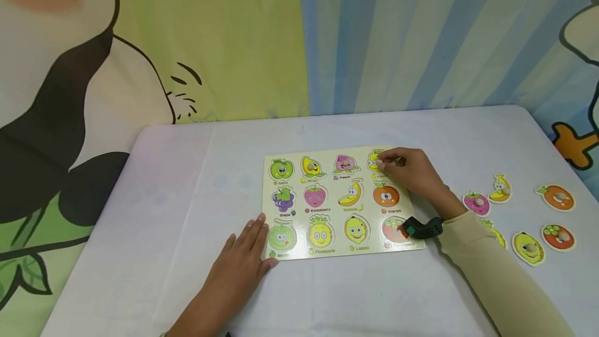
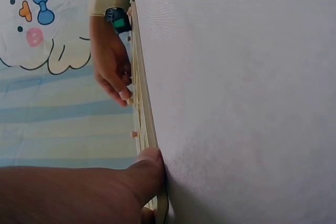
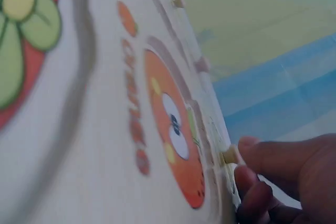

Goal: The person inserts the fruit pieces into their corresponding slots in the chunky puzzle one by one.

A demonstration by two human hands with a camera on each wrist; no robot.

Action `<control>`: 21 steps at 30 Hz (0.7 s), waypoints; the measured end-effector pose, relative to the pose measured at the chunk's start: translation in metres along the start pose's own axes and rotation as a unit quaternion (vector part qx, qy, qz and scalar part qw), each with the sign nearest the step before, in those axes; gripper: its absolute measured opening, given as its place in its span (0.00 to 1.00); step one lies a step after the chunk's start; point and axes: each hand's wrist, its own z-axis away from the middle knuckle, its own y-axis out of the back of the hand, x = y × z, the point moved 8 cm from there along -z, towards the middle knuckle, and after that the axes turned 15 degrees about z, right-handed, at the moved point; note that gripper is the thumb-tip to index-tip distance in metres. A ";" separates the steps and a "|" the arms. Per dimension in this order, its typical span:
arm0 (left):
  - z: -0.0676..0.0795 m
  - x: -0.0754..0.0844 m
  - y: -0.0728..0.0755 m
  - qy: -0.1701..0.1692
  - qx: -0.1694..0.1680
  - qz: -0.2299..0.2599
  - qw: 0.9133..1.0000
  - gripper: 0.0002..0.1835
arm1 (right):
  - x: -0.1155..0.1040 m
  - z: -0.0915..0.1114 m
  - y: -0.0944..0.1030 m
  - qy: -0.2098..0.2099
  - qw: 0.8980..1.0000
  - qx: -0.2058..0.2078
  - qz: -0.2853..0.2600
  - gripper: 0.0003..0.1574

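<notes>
A fruit puzzle board (image 1: pixel 299 233) lies on the table, with printed pictures and labels in rows. My right hand (image 1: pixel 414 173) is over its far right corner. Thumb and fingers pinch the wooden knob (image 3: pixel 230 155) of a yellow fruit piece (image 1: pixel 373 161), which sits at that corner's slot; whether it lies fully flat I cannot tell. Knobbed apple (image 1: pixel 281 169), mango (image 1: pixel 311 167) and peach (image 1: pixel 345 164) pieces are in the far row. My left hand (image 1: pixel 241 264) rests at the board's near left corner, fingers extended on the left edge, thumb (image 2: pixel 149 163) against the near edge.
Loose pieces lie right of the board: strawberry (image 1: pixel 476 203), banana (image 1: pixel 500 189), orange (image 1: pixel 556 198), lemon (image 1: pixel 529 248), tomato (image 1: pixel 558 237) and a partly hidden pineapple (image 1: pixel 496 234). The right wrist wears a black band (image 1: pixel 423 228). A patterned curtain (image 1: pixel 388 40) hangs behind the table.
</notes>
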 end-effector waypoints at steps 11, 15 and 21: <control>0.000 0.001 0.000 0.001 -0.002 0.000 1.000 0.40 | 0.037 0.011 0.034 -0.021 0.998 0.049 0.012 0.24; 0.000 0.001 0.000 0.003 -0.004 -0.001 1.000 0.40 | 0.057 0.018 0.049 -0.031 0.998 0.047 0.031 0.28; 0.000 0.000 0.000 0.007 -0.004 0.002 1.000 0.39 | 0.064 0.029 0.065 -0.058 0.997 0.030 0.029 0.30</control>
